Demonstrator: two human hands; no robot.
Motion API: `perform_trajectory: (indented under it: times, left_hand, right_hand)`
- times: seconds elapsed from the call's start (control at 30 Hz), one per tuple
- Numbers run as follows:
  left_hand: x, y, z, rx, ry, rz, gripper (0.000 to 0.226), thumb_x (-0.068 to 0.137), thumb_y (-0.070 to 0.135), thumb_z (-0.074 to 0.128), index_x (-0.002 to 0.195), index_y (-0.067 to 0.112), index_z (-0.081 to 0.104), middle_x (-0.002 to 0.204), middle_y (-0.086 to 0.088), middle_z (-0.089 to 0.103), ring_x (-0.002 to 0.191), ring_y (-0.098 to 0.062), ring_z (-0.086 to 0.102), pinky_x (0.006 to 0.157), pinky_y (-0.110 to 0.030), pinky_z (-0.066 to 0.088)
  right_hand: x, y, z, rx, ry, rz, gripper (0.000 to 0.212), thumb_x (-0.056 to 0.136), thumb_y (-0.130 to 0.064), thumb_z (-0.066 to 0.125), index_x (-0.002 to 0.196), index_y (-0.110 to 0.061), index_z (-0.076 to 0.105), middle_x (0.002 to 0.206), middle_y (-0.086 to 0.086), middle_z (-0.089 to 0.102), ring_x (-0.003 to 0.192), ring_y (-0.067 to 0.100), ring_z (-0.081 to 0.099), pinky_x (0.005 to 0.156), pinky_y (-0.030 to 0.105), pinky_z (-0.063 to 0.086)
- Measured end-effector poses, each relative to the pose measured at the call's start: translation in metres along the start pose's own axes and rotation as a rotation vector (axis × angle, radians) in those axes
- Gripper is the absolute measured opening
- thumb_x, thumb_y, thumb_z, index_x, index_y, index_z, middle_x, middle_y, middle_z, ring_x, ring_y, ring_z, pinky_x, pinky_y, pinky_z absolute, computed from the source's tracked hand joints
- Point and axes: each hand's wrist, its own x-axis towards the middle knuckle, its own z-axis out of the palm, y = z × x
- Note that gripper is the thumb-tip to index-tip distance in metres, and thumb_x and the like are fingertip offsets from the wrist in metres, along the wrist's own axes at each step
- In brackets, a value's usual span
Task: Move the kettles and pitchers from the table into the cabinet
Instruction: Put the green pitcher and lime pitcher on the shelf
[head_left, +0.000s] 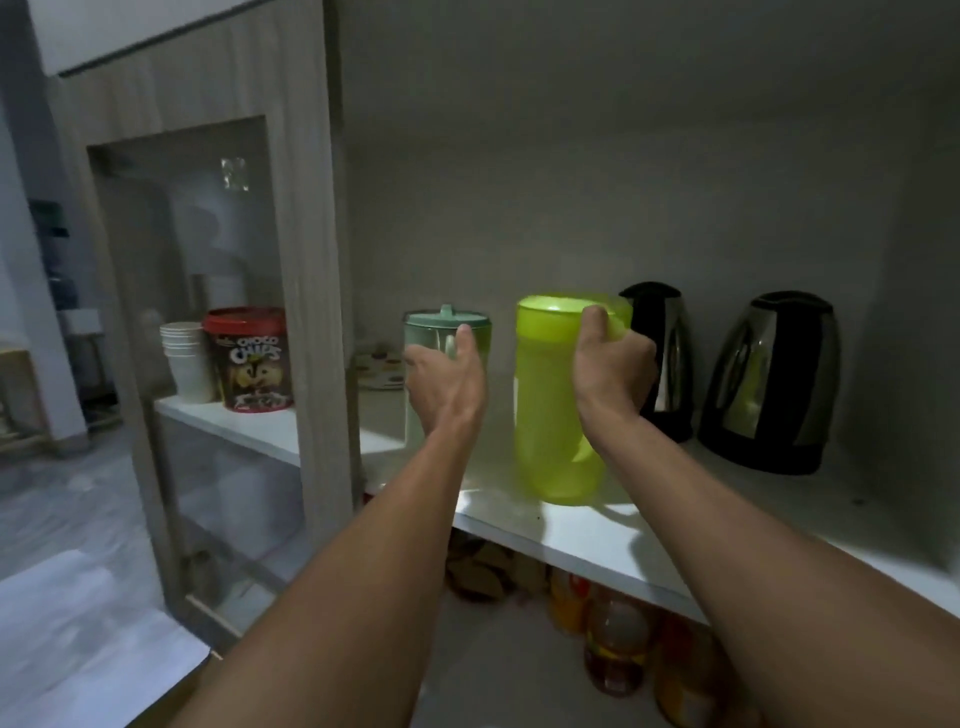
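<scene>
Both arms reach into the open cabinet above its white shelf (582, 540). My left hand (441, 379) grips the handle of a clear pitcher with a teal lid (448, 325), which is at the shelf's back left. My right hand (613, 364) is closed around the handle of a lime green pitcher (550, 410); its base is at the shelf's front edge, and I cannot tell if it rests there. To the right stand two steel and black kettles, one (667, 358) just behind my right hand, the other (774, 384) farther right.
The cabinet's glass door (218, 322) stands open at the left. Behind it on the shelf are a stack of paper cups (188, 361) and a cereal tub (252, 358). Bottles (618, 644) fill the lower shelf. A patterned plate (382, 371) lies behind the clear pitcher.
</scene>
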Motion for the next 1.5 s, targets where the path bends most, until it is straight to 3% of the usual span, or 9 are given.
perform_trajectory:
  times: [0.2, 0.3, 0.47, 0.7, 0.83, 0.97, 1.1, 1.2, 1.5]
  left_hand:
    - [0.066, -0.041, 0.058, 0.099, -0.016, -0.026, 0.054, 0.100, 0.039, 0.051, 0.130, -0.005, 0.047, 0.128, -0.027, 0.060, 0.119, -0.041, 0.057, 0.086, -0.037, 0.043]
    - [0.108, -0.057, 0.091, 0.151, -0.059, -0.001, 0.067, 0.102, 0.041, 0.047, 0.143, -0.010, 0.032, 0.142, -0.031, 0.050, 0.128, -0.042, 0.051, 0.097, -0.040, 0.041]
    - [0.167, -0.075, 0.143, 0.119, -0.091, 0.022, 0.054, 0.102, 0.036, 0.049, 0.129, -0.010, 0.040, 0.129, -0.030, 0.057, 0.116, -0.043, 0.059, 0.086, -0.039, 0.045]
    - [0.221, -0.106, 0.190, -0.049, -0.210, -0.011, 0.068, 0.084, 0.056, 0.050, 0.121, -0.001, 0.041, 0.116, -0.032, 0.064, 0.101, -0.047, 0.067, 0.084, -0.058, 0.056]
    - [0.228, -0.100, 0.192, -0.016, -0.265, -0.027, 0.060, 0.094, 0.050, 0.055, 0.127, 0.001, 0.043, 0.118, -0.027, 0.065, 0.103, -0.045, 0.067, 0.088, -0.055, 0.056]
    - [0.223, -0.088, 0.182, 0.068, -0.344, -0.058, 0.080, 0.090, 0.068, 0.047, 0.133, 0.001, 0.051, 0.125, -0.024, 0.065, 0.112, -0.040, 0.064, 0.097, -0.046, 0.052]
    - [0.206, -0.077, 0.169, 0.254, -0.386, -0.100, 0.090, 0.093, 0.070, 0.033, 0.142, -0.005, 0.043, 0.139, -0.026, 0.053, 0.126, -0.039, 0.054, 0.103, -0.041, 0.043]
    - [0.185, -0.070, 0.155, 0.362, -0.379, -0.103, 0.089, 0.095, 0.067, 0.033, 0.145, -0.006, 0.036, 0.146, -0.027, 0.043, 0.135, -0.040, 0.043, 0.109, -0.043, 0.035]
    - [0.077, -0.054, 0.065, 0.622, -0.370, 0.216, 0.063, 0.101, 0.054, 0.034, 0.133, 0.002, 0.048, 0.135, -0.025, 0.049, 0.127, -0.042, 0.048, 0.105, -0.047, 0.039]
  right_hand:
    - [0.069, 0.025, 0.070, -0.025, -0.030, 0.003, 0.055, 0.095, -0.041, 0.050, 0.117, 0.008, 0.064, 0.121, 0.031, 0.063, 0.115, 0.044, 0.059, 0.095, 0.047, 0.049]
    - [0.104, 0.042, 0.106, -0.021, -0.034, 0.009, 0.052, 0.094, -0.046, 0.048, 0.097, 0.003, 0.064, 0.107, 0.023, 0.064, 0.108, 0.040, 0.061, 0.086, 0.043, 0.046]
    - [0.153, 0.066, 0.156, 0.012, -0.004, 0.050, 0.052, 0.092, -0.048, 0.052, 0.089, 0.004, 0.059, 0.090, 0.021, 0.058, 0.091, 0.033, 0.058, 0.072, 0.038, 0.041]
    - [0.180, 0.079, 0.183, 0.038, -0.005, 0.116, 0.063, 0.093, -0.047, 0.055, 0.127, 0.006, 0.055, 0.126, 0.019, 0.060, 0.116, 0.036, 0.058, 0.082, 0.036, 0.044]
    - [0.178, 0.074, 0.186, 0.012, -0.066, 0.102, 0.076, 0.083, -0.066, 0.048, 0.122, -0.001, 0.059, 0.123, 0.019, 0.064, 0.111, 0.037, 0.062, 0.089, 0.041, 0.052]
    - [0.181, 0.074, 0.180, -0.114, -0.183, 0.109, 0.098, 0.069, -0.084, 0.038, 0.116, -0.002, 0.063, 0.121, 0.022, 0.067, 0.108, 0.038, 0.065, 0.093, 0.048, 0.054]
    - [0.169, 0.068, 0.163, -0.143, -0.277, 0.130, 0.087, 0.086, -0.072, 0.048, 0.147, -0.011, 0.037, 0.149, 0.016, 0.046, 0.132, 0.035, 0.048, 0.101, 0.039, 0.041]
    - [0.156, 0.072, 0.147, -0.164, -0.268, 0.093, 0.082, 0.089, -0.063, 0.054, 0.143, -0.006, 0.034, 0.145, 0.018, 0.046, 0.130, 0.036, 0.048, 0.093, 0.037, 0.039]
    - [0.059, 0.087, 0.066, -0.479, -0.347, -0.125, 0.060, 0.096, -0.052, 0.046, 0.145, -0.018, 0.035, 0.145, 0.022, 0.042, 0.135, 0.042, 0.041, 0.106, 0.047, 0.037]
